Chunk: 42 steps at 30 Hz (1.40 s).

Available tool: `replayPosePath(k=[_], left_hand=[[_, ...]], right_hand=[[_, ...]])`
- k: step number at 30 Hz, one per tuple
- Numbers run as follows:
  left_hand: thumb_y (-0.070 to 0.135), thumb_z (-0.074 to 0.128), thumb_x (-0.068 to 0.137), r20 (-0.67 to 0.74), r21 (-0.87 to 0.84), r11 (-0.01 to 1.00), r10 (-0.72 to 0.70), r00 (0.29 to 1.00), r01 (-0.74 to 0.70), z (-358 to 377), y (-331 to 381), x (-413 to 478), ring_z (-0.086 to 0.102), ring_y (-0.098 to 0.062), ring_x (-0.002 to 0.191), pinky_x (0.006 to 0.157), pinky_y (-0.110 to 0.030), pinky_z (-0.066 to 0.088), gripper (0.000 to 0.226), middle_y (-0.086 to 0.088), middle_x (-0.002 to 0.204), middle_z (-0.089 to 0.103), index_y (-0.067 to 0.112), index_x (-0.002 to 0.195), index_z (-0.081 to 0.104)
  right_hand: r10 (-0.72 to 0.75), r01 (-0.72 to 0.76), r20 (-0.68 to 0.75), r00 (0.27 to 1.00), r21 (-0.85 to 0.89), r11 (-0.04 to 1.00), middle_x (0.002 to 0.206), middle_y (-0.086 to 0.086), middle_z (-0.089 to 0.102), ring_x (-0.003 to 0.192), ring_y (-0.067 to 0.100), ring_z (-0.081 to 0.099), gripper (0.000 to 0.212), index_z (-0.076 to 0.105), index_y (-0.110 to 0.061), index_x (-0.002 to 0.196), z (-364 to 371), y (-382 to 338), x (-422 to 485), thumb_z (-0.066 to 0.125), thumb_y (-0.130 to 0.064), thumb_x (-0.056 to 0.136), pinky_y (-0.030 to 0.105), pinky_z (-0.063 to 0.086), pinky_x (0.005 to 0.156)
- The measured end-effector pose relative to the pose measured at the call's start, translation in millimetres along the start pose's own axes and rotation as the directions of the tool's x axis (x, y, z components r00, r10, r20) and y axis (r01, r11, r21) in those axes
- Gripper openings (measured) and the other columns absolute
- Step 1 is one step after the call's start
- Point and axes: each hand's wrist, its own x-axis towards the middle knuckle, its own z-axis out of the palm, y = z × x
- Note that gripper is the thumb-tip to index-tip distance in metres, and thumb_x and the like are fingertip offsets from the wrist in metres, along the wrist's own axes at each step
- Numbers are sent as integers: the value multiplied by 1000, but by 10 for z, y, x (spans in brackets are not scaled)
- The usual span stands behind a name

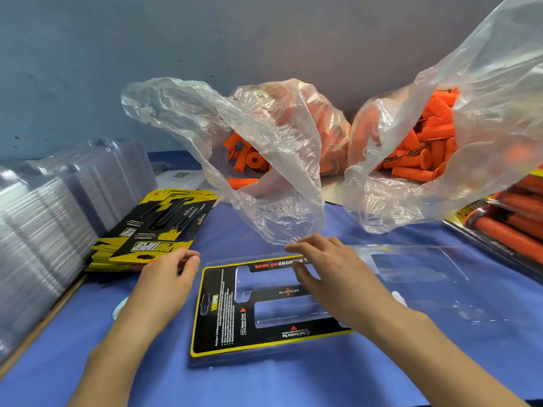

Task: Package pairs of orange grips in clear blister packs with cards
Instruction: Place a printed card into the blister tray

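A clear blister pack lies open on the blue table in front of me, with a black and yellow card lying in its left half. Its clear right half is empty. My right hand hovers over the card's far edge with fingers straight and holds nothing. My left hand is beside the card's left edge, fingers loosely curled, next to the stack of cards. Two clear plastic bags hold several orange grips: the left bag and the right bag.
Stacks of clear blister shells fill the left side. Finished packs with orange grips lie at the right edge. A white paper sheet lies behind the cards. The loose rim of the left bag hangs just above my right hand.
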Motion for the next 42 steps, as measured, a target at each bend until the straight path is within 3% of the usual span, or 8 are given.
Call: replayPosePath(k=[5,9,14,17,21,26,36,42], left_hand=[[31,50,100,40,49,999,-25,999,23,26,6,-57,64,-30,86,77,-42,53,18,2,80,68,25,95,67],[31,49,101,90,153,988,-45,995,31,98,-30,-69,59,-26,106,88,-36,45,26,-3,105,71,18,115,67],[31,48,101,150,57,994,-102,983,94,134,-78,-107,59,-15,64,59,-33,44,19,5,66,66,23,103,65],[33,48,101,159,14,994,-110,981,109,149,-105,-136,56,-7,55,54,-31,43,17,10,57,62,25,99,63],[37,48,100,159,-38,992,-114,981,121,149,-103,-166,59,-19,63,69,-43,55,20,4,63,66,24,93,61],[48,44,99,73,72,992,-108,991,103,226,-78,-221,63,-17,75,63,-35,44,26,4,66,65,27,87,53],[53,29,101,93,130,986,-117,989,104,245,-49,-237,60,-24,95,80,-42,49,33,3,93,66,30,98,52],[53,27,101,114,103,991,-97,989,86,218,-84,-220,58,-21,89,76,-38,45,36,6,90,65,30,97,54]], right_hand=[[2,-3,-8,1000,-32,999,135,-11,48,122,17,44,38,50,-33,138,114,-43,-13,41,-40,102,30,34,103],[-13,15,57,998,-41,999,147,-10,37,135,14,31,48,40,-37,144,182,-57,-23,33,-54,100,29,20,112],[-62,70,119,991,-64,995,151,-9,32,138,12,23,55,34,-38,145,191,-60,-52,29,-63,97,29,15,115],[-79,89,131,988,-70,994,150,-9,32,136,12,22,57,33,-39,144,186,-59,-67,27,-67,95,29,14,115],[-86,95,147,985,-54,994,149,-9,32,135,13,22,60,32,-42,144,186,-55,-75,26,-71,91,30,13,114],[-90,102,160,983,-68,992,145,-11,34,133,14,29,60,27,-44,145,209,-58,-77,26,-72,91,30,17,113],[-88,101,155,984,-76,992,140,-10,36,130,15,32,57,31,-41,144,216,-40,-91,30,-67,94,28,18,112],[-89,90,100,991,-8,996,143,-14,36,133,10,28,53,34,-42,144,128,-57,-73,30,-64,96,25,17,111]])
